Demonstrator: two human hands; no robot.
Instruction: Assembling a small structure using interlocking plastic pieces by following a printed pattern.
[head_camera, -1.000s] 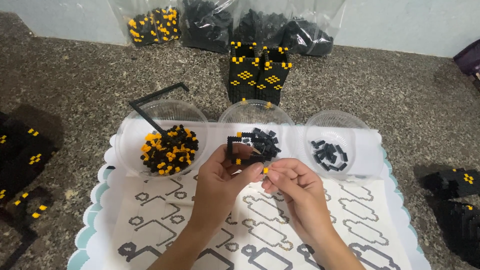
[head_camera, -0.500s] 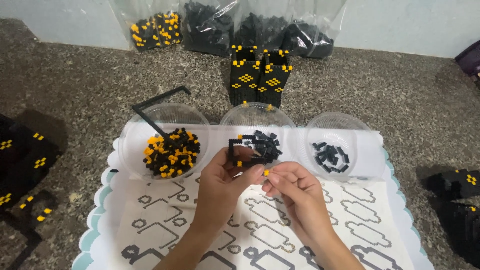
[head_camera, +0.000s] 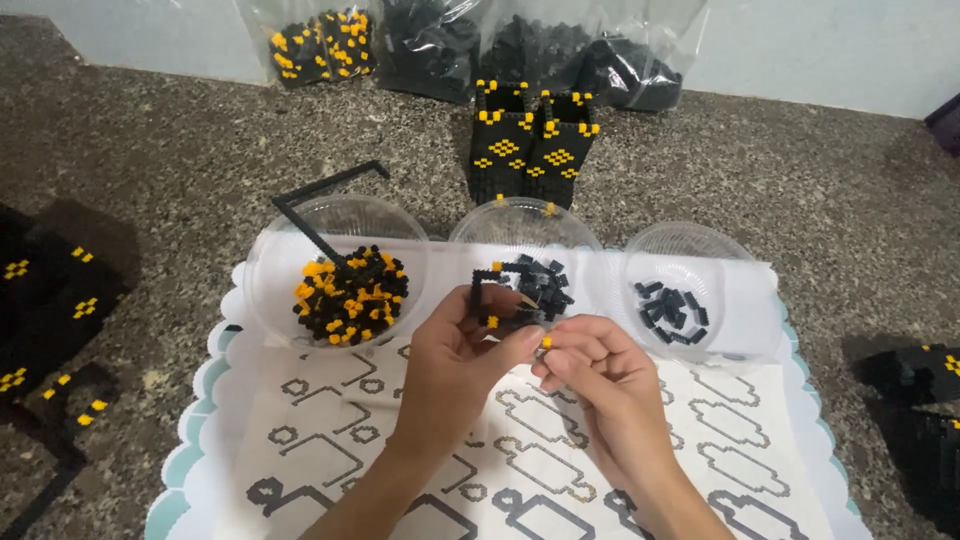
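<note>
1. A small black frame of tiny bricks (head_camera: 497, 292), with one yellow brick on it, is held up in the left hand (head_camera: 455, 355); the fingers are closed around its lower edge.
2. The right hand (head_camera: 600, 375) is just beside the left one. Its fingertips are pinched narrow on a small yellow brick (head_camera: 546, 342), close to the frame.
3. Both hands are above a white sheet with grey outline drawings (head_camera: 520, 470), which lies on a white tray with a wavy pale-blue rim (head_camera: 205, 385).
4. Behind the hands stand three clear bowls in a row: the left bowl (head_camera: 335, 270) has black and yellow bricks, the middle bowl (head_camera: 525, 245) has black bricks, the right bowl (head_camera: 685, 290) has a few black bricks.
5. A thin black angled strip (head_camera: 325, 195) leans on the left bowl.
6. The speckled grey tabletop (head_camera: 150, 150) has free room to the left and right of the tray.
7. Farther back stands a black block build with yellow diamond patterns (head_camera: 530, 140), and behind it lie clear plastic bags (head_camera: 470, 45) of bricks along the wall.
</note>
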